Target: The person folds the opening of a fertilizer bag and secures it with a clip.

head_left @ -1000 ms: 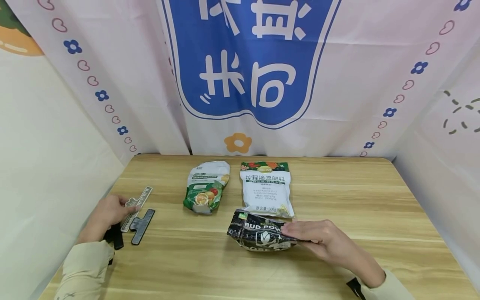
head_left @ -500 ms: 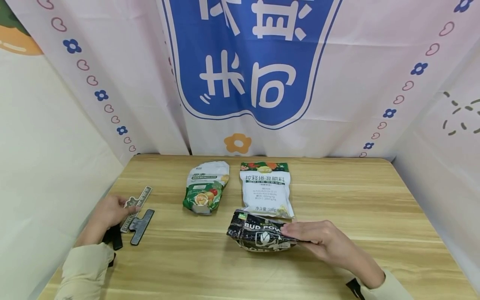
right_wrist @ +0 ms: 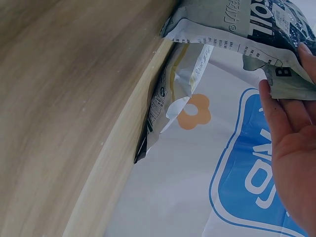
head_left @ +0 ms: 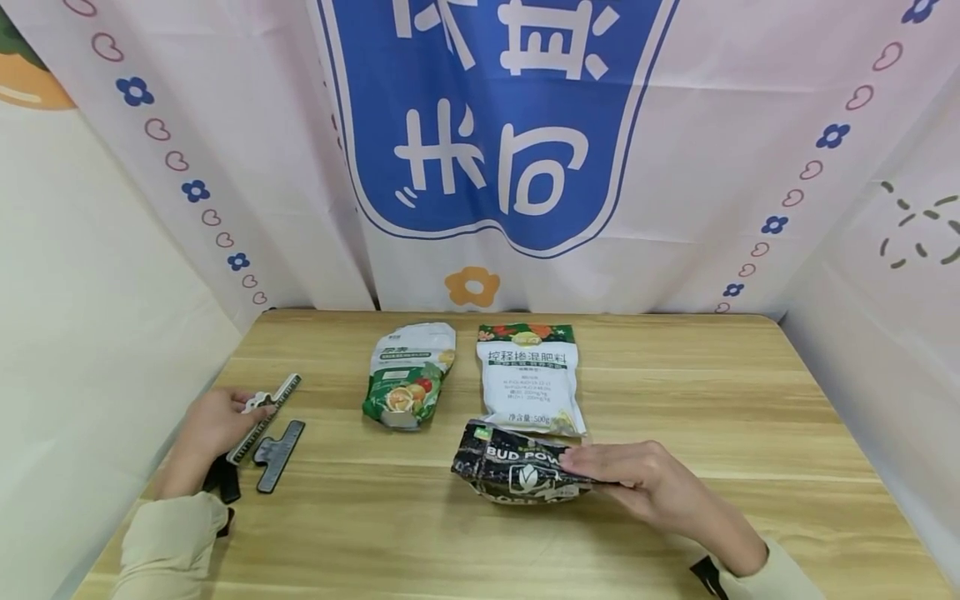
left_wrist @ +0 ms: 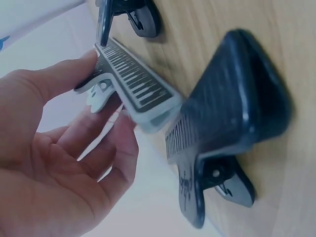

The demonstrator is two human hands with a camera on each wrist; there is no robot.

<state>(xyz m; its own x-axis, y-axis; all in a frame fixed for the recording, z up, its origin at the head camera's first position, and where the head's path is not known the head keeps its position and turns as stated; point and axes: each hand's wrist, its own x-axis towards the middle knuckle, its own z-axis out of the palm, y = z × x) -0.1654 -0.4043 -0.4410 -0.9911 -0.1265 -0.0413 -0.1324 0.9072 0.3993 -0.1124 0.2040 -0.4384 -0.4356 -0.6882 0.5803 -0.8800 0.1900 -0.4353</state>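
Note:
In the head view my left hand, at the table's left, pinches a clip with a piano-key pattern between thumb and fingers. The left wrist view shows the thumb on one handle of this piano-key clip, its long jaw tipped up. A grey clip lies just to its right, and a black clip is partly hidden by the wrist. My right hand holds the folded top of a black BUD POWER bag between thumb and straight fingers. In the right wrist view the bag is partly cut off.
Behind the black bag a white fertilizer bag lies flat. A green and white pouch with printed fruit lies to its left. A printed curtain hangs along the table's back edge.
My left hand has tilted the piano-key clip, turning its flat face up on edge. The right hand and the black bag stay in place; the head view shifts slightly.

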